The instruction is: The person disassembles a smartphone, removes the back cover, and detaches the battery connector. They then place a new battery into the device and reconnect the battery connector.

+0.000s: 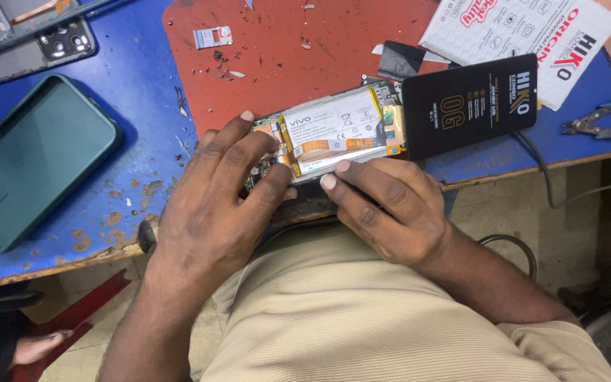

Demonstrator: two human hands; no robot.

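Both hands rest at the near edge of the worktop (51, 265), on an opened phone (330, 134) that lies there with its white battery facing up. The left hand (213, 205) covers the phone's left end, fingers spread and pressing down; the right hand (383, 205) grips the near long side with thumb and forefinger. So the two hands are close together, both clamped on the phone. The phone sits very near the edge, and I think a hard push could slide it off into the lap. Pressing on the battery may bend it, and a slipping finger could tear the orange ribbon cable (327, 147). A black screen part (469, 105) touches the phone's right end and overhangs; it may be knocked down. Farther left lies a green case (33, 159), and small chips on the red mat (284, 49) could scratch parts.
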